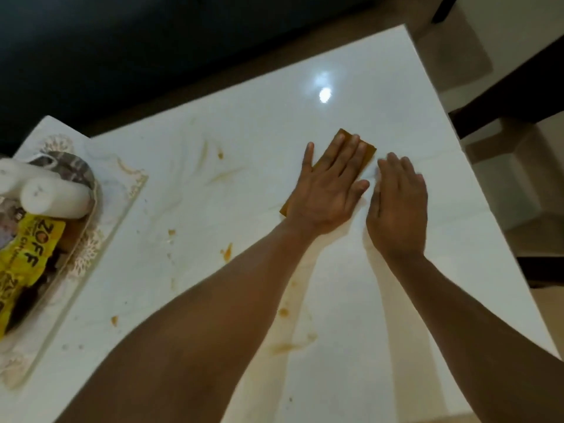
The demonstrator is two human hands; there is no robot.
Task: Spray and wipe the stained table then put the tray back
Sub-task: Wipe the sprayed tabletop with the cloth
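We press the flat, straight-fingered left hand [328,186] onto the folded brown wiping cloth [367,151] on the glossy white desk [244,209], the right hand [398,206] flat beside it.

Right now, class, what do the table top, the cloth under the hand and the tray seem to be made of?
Table top: likely polished stone or glazed tile, white and glossy, mirroring a lamp.
Cloth: probably a thin, matte fabric or sponge wipe, mustard brown, lying flat under the left hand.
Tray: hard and pale with a printed lace pattern; material unclear, perhaps plastic.

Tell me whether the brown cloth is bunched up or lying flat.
Flat: the brown cloth lies spread on the table, the left hand pressing it with straight fingers.
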